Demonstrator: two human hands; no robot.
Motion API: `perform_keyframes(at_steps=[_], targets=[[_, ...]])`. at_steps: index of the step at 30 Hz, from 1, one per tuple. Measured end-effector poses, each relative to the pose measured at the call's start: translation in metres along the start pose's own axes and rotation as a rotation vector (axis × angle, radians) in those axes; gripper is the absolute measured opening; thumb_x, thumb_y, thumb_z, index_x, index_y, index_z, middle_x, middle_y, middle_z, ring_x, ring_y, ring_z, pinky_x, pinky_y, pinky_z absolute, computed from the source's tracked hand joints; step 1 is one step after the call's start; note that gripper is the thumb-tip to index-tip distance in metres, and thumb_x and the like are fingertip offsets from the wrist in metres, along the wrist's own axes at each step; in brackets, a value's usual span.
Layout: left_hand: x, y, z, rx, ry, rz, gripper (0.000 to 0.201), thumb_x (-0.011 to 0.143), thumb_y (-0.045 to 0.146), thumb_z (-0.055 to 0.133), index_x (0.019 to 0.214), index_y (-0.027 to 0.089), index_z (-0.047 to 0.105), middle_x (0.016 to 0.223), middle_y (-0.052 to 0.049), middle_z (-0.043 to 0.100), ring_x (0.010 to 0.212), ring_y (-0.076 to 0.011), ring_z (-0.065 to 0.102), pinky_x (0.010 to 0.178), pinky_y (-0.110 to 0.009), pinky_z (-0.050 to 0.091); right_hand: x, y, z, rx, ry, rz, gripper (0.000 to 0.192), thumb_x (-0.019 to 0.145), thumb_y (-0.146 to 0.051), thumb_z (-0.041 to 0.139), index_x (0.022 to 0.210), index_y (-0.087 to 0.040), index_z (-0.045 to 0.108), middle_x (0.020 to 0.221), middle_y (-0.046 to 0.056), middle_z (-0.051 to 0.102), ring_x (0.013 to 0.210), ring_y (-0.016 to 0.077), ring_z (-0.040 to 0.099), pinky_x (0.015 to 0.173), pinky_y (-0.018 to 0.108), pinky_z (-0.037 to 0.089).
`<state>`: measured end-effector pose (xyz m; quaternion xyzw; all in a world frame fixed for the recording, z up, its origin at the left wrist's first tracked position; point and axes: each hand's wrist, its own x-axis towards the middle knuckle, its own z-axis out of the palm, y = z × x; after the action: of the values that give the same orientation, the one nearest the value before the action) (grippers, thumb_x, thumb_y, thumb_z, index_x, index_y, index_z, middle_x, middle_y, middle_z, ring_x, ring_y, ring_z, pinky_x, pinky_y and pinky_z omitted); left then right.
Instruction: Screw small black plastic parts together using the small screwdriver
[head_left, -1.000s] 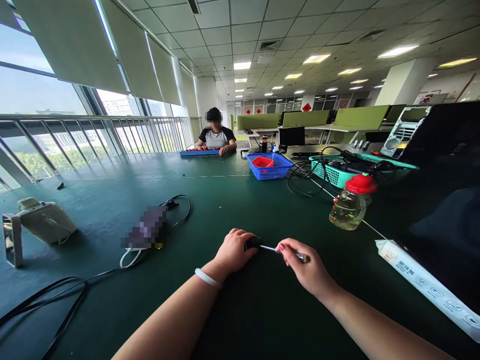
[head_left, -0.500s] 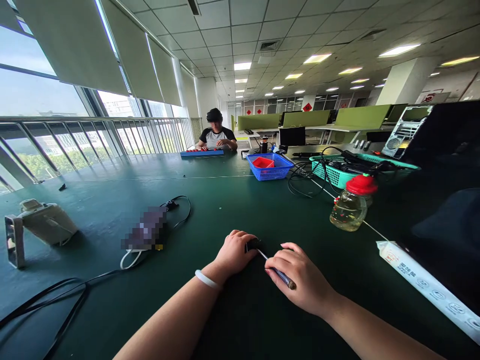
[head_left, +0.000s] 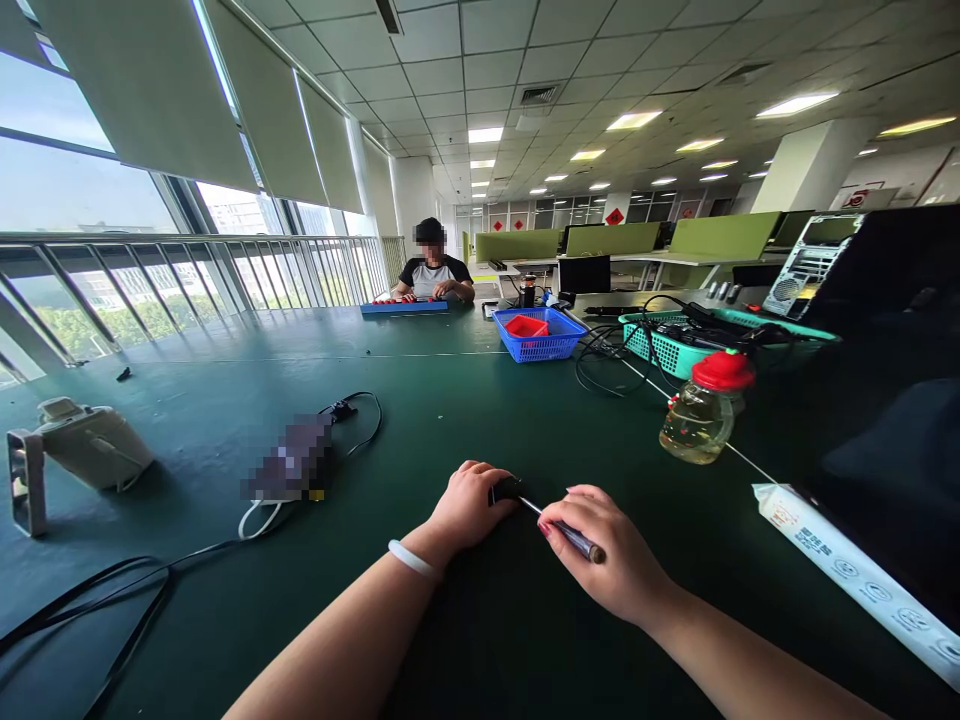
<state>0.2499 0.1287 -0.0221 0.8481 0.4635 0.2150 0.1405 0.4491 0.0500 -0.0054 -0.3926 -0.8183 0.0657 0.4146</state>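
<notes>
Head view: left hand (head_left: 471,505) clenches one black part (head_left: 504,490); right hand (head_left: 600,555) grips one pen-like tool (head_left: 566,532). Open table (head_left: 450,420) ahead; one bottle (head_left: 701,408) well apart.

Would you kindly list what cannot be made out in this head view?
- Small black part: mostly covered by the left hand.
- Slim tool: its middle is hidden by the right hand fingers.
- Item beside the black cable: blurred out.
- White packet: cut off by the right edge.

Red-capped bottle (head_left: 703,412) sitting right of centre. Blue basket (head_left: 540,334) and teal basket (head_left: 660,345) lying behind it; a person (head_left: 433,275) sitting at the far table end.
</notes>
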Motion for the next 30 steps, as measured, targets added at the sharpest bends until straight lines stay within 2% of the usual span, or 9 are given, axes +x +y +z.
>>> perform_keyframes(at_steps=[12,30], targets=[[0.0002,0.0004,0.0008,0.011,0.004,-0.02,0.033,0.079,0.032,0.07,0.111,0.023,0.069,0.11,-0.005,0.071,0.11,-0.0262,0.058,0.1,-0.042,0.045,-0.0016,-0.0043,0.0003,-0.19,-0.093,-0.182,0.016,0.091,-0.013,0.049,0.084,-0.021,0.06,0.071,-0.002,0.06,0.066,0.0128,0.055,0.1,0.045,0.039],[0.0002,0.0,0.001,0.006,0.006,-0.017,0.034,0.079,0.031,0.07,0.112,0.023,0.069,0.112,-0.005,0.071,0.11,-0.0253,0.058,0.101,-0.041,0.045,-0.0021,-0.0056,-0.0003,-0.212,-0.064,-0.222,0.015,0.09,-0.012,0.048,0.084,-0.02,0.059,0.069,-0.002,0.058,0.064,0.0125,0.054,0.101,0.044,0.038]])
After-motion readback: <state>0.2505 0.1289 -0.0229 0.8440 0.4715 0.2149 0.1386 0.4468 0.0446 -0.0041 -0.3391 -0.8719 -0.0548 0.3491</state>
